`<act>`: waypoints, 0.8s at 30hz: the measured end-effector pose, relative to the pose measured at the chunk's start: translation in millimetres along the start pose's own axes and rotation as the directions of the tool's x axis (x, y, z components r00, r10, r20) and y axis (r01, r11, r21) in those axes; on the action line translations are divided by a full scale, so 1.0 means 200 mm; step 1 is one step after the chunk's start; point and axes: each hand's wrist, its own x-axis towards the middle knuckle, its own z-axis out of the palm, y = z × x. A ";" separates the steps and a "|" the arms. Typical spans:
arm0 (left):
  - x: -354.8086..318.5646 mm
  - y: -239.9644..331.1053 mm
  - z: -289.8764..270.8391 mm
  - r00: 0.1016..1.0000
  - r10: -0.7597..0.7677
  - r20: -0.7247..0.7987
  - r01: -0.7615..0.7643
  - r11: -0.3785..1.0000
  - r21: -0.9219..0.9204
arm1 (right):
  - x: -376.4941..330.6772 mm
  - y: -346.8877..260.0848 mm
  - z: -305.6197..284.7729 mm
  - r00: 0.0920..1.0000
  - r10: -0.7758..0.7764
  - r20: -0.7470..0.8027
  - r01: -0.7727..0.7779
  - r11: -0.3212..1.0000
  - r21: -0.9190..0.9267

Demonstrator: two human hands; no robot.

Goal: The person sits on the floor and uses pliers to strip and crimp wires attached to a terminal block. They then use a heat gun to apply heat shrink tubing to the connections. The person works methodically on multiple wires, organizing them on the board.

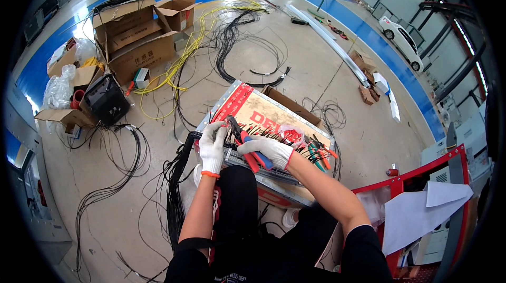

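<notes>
In front of me stands a low, flat-topped carton (274,105) with red printing and a grey metal strip along its edge. My right hand (268,148), in a white glove, is closed round the handles of pliers (253,159) with red and blue grips. Their dark jaws point up and left, close to my left fingertips. My left hand (212,147), also gloved, has its fingers pinched beside the jaws; what they hold is too small to make out. A thick black cable bundle (182,169) reaches the carton beside my left wrist. Several short black wire ends (263,133) line the carton top.
Green and orange-handled hand tools (319,154) lie at the carton's right end. Cable coils (232,40), yellow cable (184,64) and open cardboard boxes (139,54) occupy the floor ahead and left. A red-framed cart (398,188) with paper sheets stands at the right.
</notes>
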 end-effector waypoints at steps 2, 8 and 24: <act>0.01 -0.04 -0.01 1.000 -0.009 0.007 0.009 1.000 -0.002 | 0.01 -0.02 -0.01 1.000 0.018 0.004 -0.018 0.998 -0.063; 0.00 -0.03 0.02 0.998 -0.055 0.000 0.055 0.998 -0.030 | 0.00 -0.02 0.00 1.000 0.006 -0.018 -0.008 0.995 -0.103; 0.00 -0.05 0.00 0.997 -0.069 -0.023 0.068 0.997 -0.045 | 0.10 0.05 0.07 0.936 -0.301 -0.181 0.033 0.587 -0.809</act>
